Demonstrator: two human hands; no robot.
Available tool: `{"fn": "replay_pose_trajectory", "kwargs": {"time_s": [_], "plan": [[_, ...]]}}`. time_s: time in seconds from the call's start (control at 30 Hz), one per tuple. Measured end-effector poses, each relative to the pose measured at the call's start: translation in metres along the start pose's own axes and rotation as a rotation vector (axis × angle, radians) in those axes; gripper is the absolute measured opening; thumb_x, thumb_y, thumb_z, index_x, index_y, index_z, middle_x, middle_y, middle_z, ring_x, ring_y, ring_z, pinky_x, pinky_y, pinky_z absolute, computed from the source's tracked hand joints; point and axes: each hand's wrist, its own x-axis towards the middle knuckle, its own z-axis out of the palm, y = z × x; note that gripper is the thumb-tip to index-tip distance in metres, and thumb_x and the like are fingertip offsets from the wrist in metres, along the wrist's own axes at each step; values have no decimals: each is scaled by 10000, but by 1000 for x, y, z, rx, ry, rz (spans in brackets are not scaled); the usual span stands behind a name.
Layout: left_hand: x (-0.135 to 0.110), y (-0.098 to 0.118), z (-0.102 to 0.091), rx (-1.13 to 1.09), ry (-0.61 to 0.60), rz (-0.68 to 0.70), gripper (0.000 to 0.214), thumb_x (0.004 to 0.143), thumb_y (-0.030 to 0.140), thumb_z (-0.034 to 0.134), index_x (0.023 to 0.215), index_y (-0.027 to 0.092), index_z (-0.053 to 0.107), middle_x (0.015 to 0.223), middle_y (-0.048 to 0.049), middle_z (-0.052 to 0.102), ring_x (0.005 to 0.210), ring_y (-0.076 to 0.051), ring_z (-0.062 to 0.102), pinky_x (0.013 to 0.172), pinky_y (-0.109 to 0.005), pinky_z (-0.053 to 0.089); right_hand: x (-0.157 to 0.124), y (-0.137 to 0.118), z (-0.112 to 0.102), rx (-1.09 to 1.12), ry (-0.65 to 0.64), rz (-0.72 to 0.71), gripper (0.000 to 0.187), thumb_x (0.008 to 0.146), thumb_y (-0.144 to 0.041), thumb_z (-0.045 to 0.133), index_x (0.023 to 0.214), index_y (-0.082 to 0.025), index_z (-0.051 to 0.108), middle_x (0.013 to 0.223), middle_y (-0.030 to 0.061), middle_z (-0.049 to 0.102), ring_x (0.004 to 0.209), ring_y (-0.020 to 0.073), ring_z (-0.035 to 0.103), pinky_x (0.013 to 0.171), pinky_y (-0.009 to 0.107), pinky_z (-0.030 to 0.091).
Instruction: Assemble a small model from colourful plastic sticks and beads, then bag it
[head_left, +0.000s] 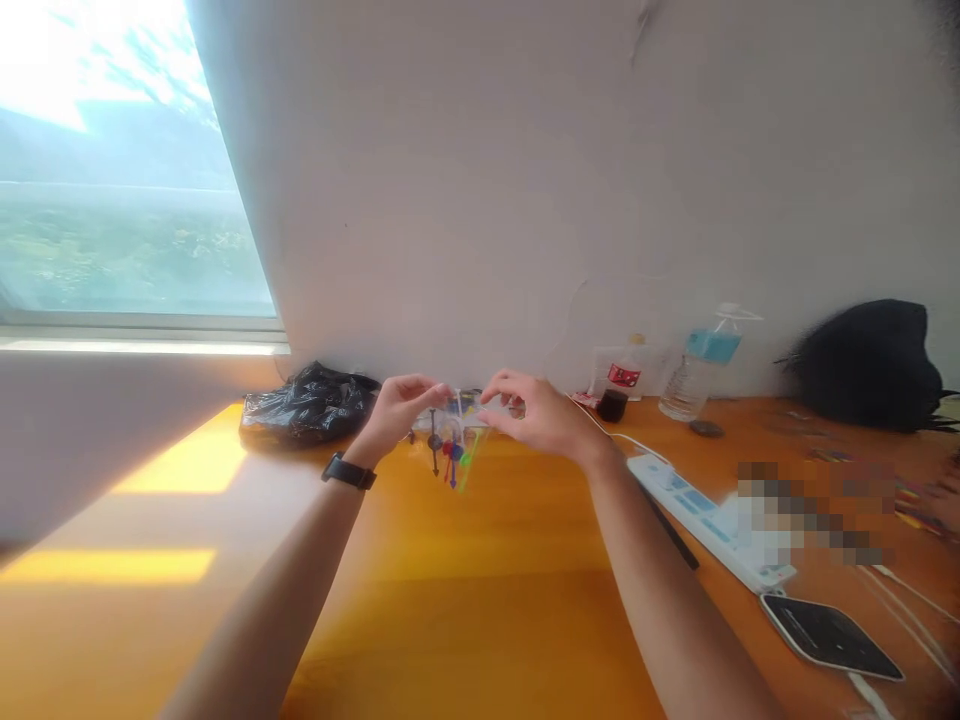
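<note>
My left hand [409,406], with a black band on its wrist, is closed in a pinch at the upper end of a thin white strip [460,410]. Beneath the fingertips is a cluster of small arrow-shaped pieces: a dark one [434,442], a red one [448,450], a blue one [454,462] and a green one [466,460]. Something clear seems to surround them, but blur hides its form. To the right of the strip, my right hand [531,412] has its thumb and index finger apart and curved. Nothing shows between them.
On the wooden desk [465,600], a black plastic bag [311,405] lies at the left by the wall. At the right are a dark jar [613,404], a water bottle [694,375], a black bag [870,365], a white power strip [697,515], cables and a phone-like device [832,635].
</note>
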Motion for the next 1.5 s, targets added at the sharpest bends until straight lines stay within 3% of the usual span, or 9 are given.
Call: {"fn": "replay_pose_trajectory", "kwargs": {"time_s": [0.27, 0.37, 0.5, 0.7, 0.9, 1.07, 1.2, 1.37, 1.5], "plan": [[2, -4, -6, -26, 53, 20, 466, 859, 541, 730, 1171, 196, 699, 1262, -143, 718, 1145, -275, 679, 950, -378, 532, 9, 30, 21, 16, -113, -13, 123, 861, -231, 664, 751, -194, 703, 898, 25, 692, 761, 142, 595, 702, 264, 430], [2, -2, -8, 1, 64, 33, 424, 896, 538, 686, 1156, 204, 675, 1350, -140, 669, 1222, -281, 636, 983, -384, 516, 11, 38, 32, 30, -93, -5, 88, 842, -196, 652, 782, -201, 715, 860, 20, 692, 763, 148, 600, 706, 265, 431], [-1, 4, -13, 58, -102, -28, 408, 868, 494, 738, 1137, 193, 678, 1350, -142, 663, 1198, -281, 647, 996, -381, 513, 11, 40, 38, 83, -137, 11, 77, 824, -215, 662, 787, -207, 729, 824, 17, 691, 721, 148, 596, 680, 264, 439], [-4, -5, -19, 77, -429, -233, 765, 776, 396, 844, 1457, 240, 532, 1295, -159, 693, 1104, -266, 700, 896, -359, 563, 9, 42, 36, 167, -114, 36, 96, 803, -193, 611, 802, -197, 707, 847, 16, 691, 740, 147, 617, 670, 254, 449], [-1, -21, -10, 109, -432, -257, 428, 765, 412, 838, 1083, 137, 760, 1011, -147, 790, 949, -262, 748, 855, -362, 579, 9, 59, 38, 92, -136, 77, 132, 761, -131, 562, 752, -194, 677, 826, 12, 683, 755, 154, 631, 684, 257, 461], [0, -25, -7, 146, -398, -231, 401, 769, 421, 831, 1047, 138, 769, 990, -147, 796, 918, -261, 759, 803, -341, 592, 8, 70, 43, 66, -149, 90, 71, 824, -204, 601, 803, -200, 668, 814, 19, 700, 753, 163, 635, 700, 273, 469], [-1, -29, -8, 202, -479, -214, 433, 708, 371, 882, 1062, 154, 760, 984, -134, 798, 855, -258, 768, 742, -319, 593, 11, 78, 49, 153, -160, 81, 112, 874, -308, 624, 853, -201, 648, 829, 16, 687, 774, 167, 631, 716, 284, 484], [2, -35, -14, 255, -360, -232, 341, 736, 422, 847, 940, 154, 791, 818, -98, 789, 773, -245, 753, 650, -294, 567, 13, 98, 54, 379, 48, 211, 393, 950, -471, 572, 1260, -232, 541, 997, 42, 692, 860, 169, 651, 762, 305, 523], [1, -29, -20, 216, -223, -239, 391, 745, 458, 841, 981, 149, 791, 843, -95, 790, 722, -216, 727, 582, -267, 534, 7, 113, 60, 469, -218, 265, 561, 820, -522, 753, 1259, -202, 612, 1110, 91, 700, 970, 198, 671, 866, 339, 530]]}}
